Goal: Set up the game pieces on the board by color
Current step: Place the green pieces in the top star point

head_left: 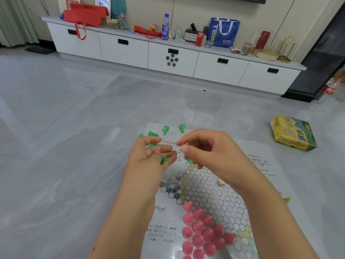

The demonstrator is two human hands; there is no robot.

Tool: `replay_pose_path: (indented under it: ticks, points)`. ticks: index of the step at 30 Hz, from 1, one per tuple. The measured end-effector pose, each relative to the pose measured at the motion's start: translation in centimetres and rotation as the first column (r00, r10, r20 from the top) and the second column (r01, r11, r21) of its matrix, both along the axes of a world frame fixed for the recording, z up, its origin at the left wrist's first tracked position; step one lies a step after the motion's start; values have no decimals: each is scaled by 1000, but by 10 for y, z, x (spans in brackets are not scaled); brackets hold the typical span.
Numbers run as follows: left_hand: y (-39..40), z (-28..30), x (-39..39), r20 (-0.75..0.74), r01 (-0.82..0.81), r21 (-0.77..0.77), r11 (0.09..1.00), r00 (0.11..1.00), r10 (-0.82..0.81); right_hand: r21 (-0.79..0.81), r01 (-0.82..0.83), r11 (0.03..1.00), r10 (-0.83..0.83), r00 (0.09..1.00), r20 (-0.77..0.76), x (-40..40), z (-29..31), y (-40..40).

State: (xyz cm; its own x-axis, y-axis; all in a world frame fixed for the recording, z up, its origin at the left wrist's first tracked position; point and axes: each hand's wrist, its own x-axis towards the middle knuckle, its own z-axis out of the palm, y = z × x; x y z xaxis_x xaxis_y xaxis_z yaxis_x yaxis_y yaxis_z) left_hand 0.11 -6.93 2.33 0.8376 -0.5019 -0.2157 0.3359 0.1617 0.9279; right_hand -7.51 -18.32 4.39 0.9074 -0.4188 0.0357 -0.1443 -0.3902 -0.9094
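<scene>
Left hand (149, 156): holds green pieces (164, 159) | Right hand (209, 148): pinching, contents unclear | Pink pieces (201, 232): board (214, 195), near wrists

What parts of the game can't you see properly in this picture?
Head view:
- The board's far point is hidden behind both hands.
- The right hand's fingertips are blurred, so any piece in them is unclear.
- The nearest pink pieces are cut off by the bottom edge.
- The board's printed text is too small to read.

Both hands hover over the board (211, 186) — left hand (149, 156) cupping green pieces (164, 159), right hand (207, 148) pinching above.
</scene>
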Motion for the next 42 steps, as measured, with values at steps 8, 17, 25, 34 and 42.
replay_pose_path:
  ticks: [8, 17, 25, 34, 42]
  points:
    - [3, -1, 0, 14, 25, -20, 999, 1000, -25, 45, -147, 988, 147, 989, 17, 7, -7, 11]
    - [3, 1, -1, 23, -4, -13, 1000, 1000, 4, 51, -125, 991, 122, 991, 45, 10, -11, 12]
    - [-1, 5, -6, 66, 97, 0, 995, 993, -97, 9, -73, 997, 72, 992, 99, 11, -12, 13]
    - [1, -5, -7, 301, 7, 373, 928, 945, -129, -31, 484, 874, -484, 875, 13, -5, -32, -17]
    - [3, -6, -4, 284, 15, 413, 911, 948, -144, -128, 487, 864, -498, 864, -76, -2, -52, -21]
